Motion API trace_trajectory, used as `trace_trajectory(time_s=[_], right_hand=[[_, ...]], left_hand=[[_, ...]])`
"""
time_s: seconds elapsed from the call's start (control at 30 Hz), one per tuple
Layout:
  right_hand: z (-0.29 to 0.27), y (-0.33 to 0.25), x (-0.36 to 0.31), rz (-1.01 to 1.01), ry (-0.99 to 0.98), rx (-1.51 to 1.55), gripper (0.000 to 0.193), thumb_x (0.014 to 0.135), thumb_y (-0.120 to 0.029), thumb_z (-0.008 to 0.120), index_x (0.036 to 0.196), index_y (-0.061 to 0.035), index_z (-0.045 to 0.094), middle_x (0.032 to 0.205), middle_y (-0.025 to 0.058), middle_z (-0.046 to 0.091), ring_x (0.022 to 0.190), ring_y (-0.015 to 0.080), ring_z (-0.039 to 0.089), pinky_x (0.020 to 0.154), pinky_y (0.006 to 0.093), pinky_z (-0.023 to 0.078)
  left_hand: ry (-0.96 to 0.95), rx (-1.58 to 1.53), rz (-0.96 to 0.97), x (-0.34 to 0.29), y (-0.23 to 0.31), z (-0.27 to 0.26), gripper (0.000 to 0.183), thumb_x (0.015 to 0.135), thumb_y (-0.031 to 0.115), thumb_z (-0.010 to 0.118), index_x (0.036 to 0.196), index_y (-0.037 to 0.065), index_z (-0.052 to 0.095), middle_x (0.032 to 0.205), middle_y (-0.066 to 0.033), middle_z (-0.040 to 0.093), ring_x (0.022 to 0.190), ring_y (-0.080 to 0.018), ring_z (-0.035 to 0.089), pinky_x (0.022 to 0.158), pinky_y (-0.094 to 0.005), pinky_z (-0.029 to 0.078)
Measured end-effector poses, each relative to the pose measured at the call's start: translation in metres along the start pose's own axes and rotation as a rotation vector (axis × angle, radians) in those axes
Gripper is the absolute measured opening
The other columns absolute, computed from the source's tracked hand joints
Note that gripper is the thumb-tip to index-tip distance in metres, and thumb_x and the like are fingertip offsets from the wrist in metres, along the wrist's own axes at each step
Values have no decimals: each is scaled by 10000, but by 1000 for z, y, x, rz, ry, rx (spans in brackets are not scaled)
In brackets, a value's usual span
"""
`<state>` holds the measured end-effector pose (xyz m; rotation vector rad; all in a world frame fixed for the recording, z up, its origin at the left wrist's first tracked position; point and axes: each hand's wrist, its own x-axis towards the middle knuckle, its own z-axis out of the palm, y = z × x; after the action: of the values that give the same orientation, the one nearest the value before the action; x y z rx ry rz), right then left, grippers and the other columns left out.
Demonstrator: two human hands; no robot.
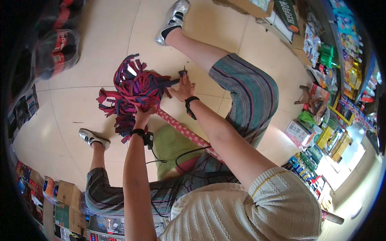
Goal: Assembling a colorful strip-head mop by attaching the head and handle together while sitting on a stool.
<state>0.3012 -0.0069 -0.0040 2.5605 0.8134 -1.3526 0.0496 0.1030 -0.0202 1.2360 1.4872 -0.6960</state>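
Observation:
A mop head of red and navy cloth strips (136, 88) lies on the floor in front of me. Its pink polka-dot handle (181, 127) runs back toward my body and under my right arm. My left hand (144, 116) grips the mop where the strips meet the handle, its fingers partly buried in the cloth. Just right of the strips, my right hand (184, 89) has its fingers closed at a small dark piece with a thin pointed tip (183, 72). A dark strip (172, 82) stretches from the mop to these fingers. The piece's exact kind is unclear.
A low green seat (171, 146) is between my spread legs. Plastic-wrapped dark bottles (64, 52) stand at the far left. Shelves of packaged goods (350, 60) line the right, with a small wooden stool (311, 98) nearby. Cardboard boxes (70, 195) are stacked at the lower left.

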Motion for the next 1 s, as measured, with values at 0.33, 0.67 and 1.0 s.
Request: trace_trajectory(time_s=[0.33,0.67,1.0], right_hand=[[24,-14,-29,-33,-57,10,1078,843,-742,510,1559,-6,181,1661,128,11,1526,283,77,1167,596,200],[-18,18,42,-70,165,20,1070,790,-748,547,1531,-19,293,1649,121,121,1497,278,199,1157,603,214],[-17,25,35,-101,222,-60,1078,815,-751,518,1543,-4,245,1660,121,48,1519,285,106,1153,618,186]], left_hand=[[190,-84,-4,-9,-25,-3,1449,569,728,814,1586,144,-38,1529,-443,46,1422,-554,218,1143,-505,305],[126,-36,12,-30,33,10,1473,554,755,808,1584,126,-36,1535,-440,16,1444,-540,172,1163,-505,272],[39,-125,84,-33,38,12,1445,576,726,815,1585,113,-17,1546,-422,18,1431,-525,230,1154,-495,295]])
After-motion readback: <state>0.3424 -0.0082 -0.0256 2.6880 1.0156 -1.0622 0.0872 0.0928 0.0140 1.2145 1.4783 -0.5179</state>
